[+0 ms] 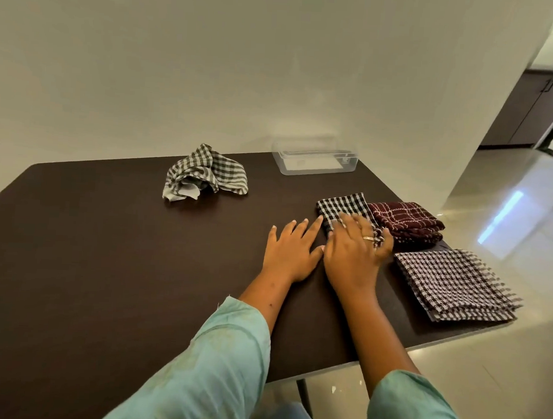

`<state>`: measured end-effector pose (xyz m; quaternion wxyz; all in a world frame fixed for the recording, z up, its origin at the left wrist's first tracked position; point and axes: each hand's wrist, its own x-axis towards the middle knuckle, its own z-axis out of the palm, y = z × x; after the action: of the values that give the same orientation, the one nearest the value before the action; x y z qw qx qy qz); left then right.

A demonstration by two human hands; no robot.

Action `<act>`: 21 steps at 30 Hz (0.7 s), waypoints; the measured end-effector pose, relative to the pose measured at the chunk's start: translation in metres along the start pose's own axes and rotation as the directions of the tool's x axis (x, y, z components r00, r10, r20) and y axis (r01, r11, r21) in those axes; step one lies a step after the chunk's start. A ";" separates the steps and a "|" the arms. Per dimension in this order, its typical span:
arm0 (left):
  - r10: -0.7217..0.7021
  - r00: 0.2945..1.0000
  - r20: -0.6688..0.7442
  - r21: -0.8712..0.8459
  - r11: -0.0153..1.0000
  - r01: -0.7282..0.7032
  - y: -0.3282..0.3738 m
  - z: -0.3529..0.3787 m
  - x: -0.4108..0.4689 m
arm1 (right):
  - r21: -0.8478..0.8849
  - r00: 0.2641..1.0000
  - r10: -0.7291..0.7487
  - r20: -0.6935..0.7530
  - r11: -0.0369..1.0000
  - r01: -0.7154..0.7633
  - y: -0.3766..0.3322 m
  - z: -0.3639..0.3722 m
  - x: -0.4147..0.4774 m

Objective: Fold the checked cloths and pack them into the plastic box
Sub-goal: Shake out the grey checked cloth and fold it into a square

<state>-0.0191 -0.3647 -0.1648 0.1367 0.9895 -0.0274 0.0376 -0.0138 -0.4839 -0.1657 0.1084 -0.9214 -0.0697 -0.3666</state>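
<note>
Now, cloth (344,205) under R grip (356,248), box (315,172) beyond

Black-checked folded cloth (344,206) is pressed by the flat, blurred right hand (354,252). Left hand (290,251) is laid flat on the table (106,248) beside it. Crumpled cloth (203,173) and plastic box (314,161) are seen farther back.
</note>
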 end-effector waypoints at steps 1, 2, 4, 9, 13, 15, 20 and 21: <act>-0.012 1.000 -0.002 -0.004 1.000 0.012 -0.003 0.000 -0.001 | -0.002 0.998 -0.065 0.011 0.998 0.065 -0.007 -0.001 -0.004; -0.021 1.000 0.004 0.010 1.000 0.021 -0.006 -0.001 -0.001 | 0.002 0.992 -0.124 0.027 0.992 0.124 -0.014 -0.003 -0.007; -0.043 0.999 0.026 0.054 0.998 0.041 -0.015 -0.003 -0.004 | 0.038 0.979 -0.192 0.072 0.981 0.189 -0.031 -0.005 -0.013; -0.193 0.981 0.001 0.008 0.981 0.193 -0.057 -0.017 -0.013 | 0.175 0.936 -0.202 0.288 0.972 0.156 -0.068 -0.002 -0.018; -0.345 0.938 -0.046 0.023 0.938 0.346 -0.110 -0.033 -0.028 | 0.282 0.842 -0.342 0.418 0.929 0.238 -0.107 0.005 -0.012; -0.407 0.912 -0.058 0.016 0.913 0.409 -0.138 -0.042 -0.034 | 0.324 0.804 -0.371 0.465 0.916 0.235 -0.127 0.014 -0.005; -0.501 0.861 -0.094 0.012 0.864 0.504 -0.193 -0.058 -0.040 | 0.324 0.733 -0.359 0.578 0.925 0.197 -0.162 0.049 0.019; -0.508 0.855 -0.106 0.011 0.859 0.512 -0.199 -0.059 -0.038 | 0.322 0.723 -0.357 0.591 0.927 0.194 -0.167 0.056 0.025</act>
<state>-0.0482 -0.1555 -0.1647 0.1235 0.9608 0.2433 0.0496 0.0063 -0.3069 -0.1634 0.1312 -0.9496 -0.2828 -0.0315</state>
